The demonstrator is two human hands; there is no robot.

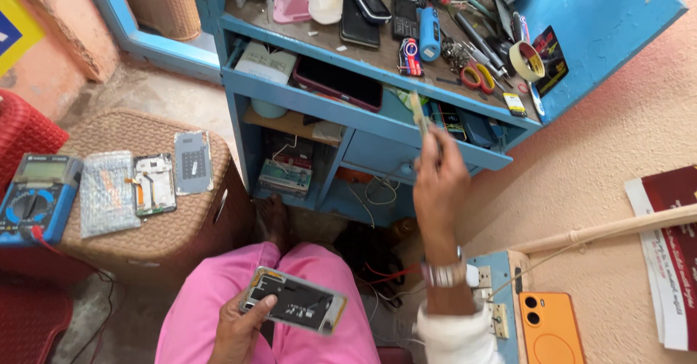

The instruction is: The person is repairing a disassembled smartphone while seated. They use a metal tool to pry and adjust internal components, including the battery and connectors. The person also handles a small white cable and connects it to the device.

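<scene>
Left hand low over my pink lap, closed round the opened phone: thumb across its near edge, fingers underneath, inner side up, dark boards showing inside a pale frame. Right hand raised toward the blue bench, above and to the right of the phone and well apart from it, pinched shut on a thin pale tool that stands almost upright, its tip in front of the bench's open drawer. What kind of tool it is I cannot tell. Risks, as I judge them: the phone rests on one hand only, with no support but my lap, so a slack thumb could let it slide off between my knees to the floor. The tool is held by fingertips alone, and a slip would drop it among the wires below the bench. My forearm passes near the bench's front edge, where a dark phone overhangs. A knock there could tip it down. Left of the phone, on a wicker stool, lie a multimeter, a bubble-wrap bag, a phone frame and a grey back cover. An orange phone lies to the right of the one I hold, beside a socket strip.
</scene>
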